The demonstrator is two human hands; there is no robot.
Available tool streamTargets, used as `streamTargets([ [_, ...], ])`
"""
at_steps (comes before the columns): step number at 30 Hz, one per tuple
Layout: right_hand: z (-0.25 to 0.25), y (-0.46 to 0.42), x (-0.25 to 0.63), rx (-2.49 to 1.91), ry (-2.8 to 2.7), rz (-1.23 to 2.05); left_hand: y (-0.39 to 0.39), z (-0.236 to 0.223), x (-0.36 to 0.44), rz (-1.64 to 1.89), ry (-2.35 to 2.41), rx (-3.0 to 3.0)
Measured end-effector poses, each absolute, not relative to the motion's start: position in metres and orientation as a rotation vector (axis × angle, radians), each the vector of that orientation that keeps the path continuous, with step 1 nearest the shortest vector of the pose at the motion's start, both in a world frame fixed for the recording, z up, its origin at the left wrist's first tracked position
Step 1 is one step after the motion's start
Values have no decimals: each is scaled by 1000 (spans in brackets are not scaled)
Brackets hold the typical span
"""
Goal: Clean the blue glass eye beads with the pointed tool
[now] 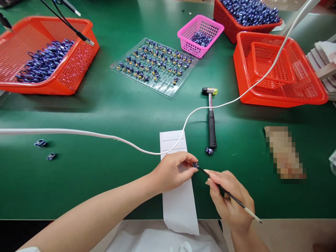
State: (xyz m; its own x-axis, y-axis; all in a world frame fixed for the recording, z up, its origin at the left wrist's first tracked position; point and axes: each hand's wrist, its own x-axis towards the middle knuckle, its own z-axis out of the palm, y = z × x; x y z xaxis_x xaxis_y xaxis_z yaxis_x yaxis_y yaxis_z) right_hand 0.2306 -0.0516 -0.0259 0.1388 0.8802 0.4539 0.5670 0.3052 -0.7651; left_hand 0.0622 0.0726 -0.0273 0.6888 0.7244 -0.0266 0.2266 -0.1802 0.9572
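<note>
Between the thumb and fingers of my left hand (176, 171) is a small shiny dark-blue metal part (195, 165), pinched near the middle of the table's front. My right hand (231, 199) grips a thin black stick with a pale rear section (236, 200), held like a pen. Its front tip meets the blue part; what the tip is like is too small to tell. Under my left hand lies a white paper strip (178, 206), hanging over the table edge. Another small blue part (209, 150) lies at the handle end of a mallet (211, 126).
A white cable (131, 144) crosses the table. Behind it sit a clear tray (172, 93) of small parts, a pink basket (187, 45), and red baskets (78, 66) left and right (278, 99). Two loose parts (40, 143) lie at left, a blurred-out object (285, 152) at right.
</note>
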Motion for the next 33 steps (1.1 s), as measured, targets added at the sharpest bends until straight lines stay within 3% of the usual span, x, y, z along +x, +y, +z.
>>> streamTargets([
  [33, -29, -53, 229, -1423, -1493, 348, 71, -27, 64, 526, 788, 1763],
])
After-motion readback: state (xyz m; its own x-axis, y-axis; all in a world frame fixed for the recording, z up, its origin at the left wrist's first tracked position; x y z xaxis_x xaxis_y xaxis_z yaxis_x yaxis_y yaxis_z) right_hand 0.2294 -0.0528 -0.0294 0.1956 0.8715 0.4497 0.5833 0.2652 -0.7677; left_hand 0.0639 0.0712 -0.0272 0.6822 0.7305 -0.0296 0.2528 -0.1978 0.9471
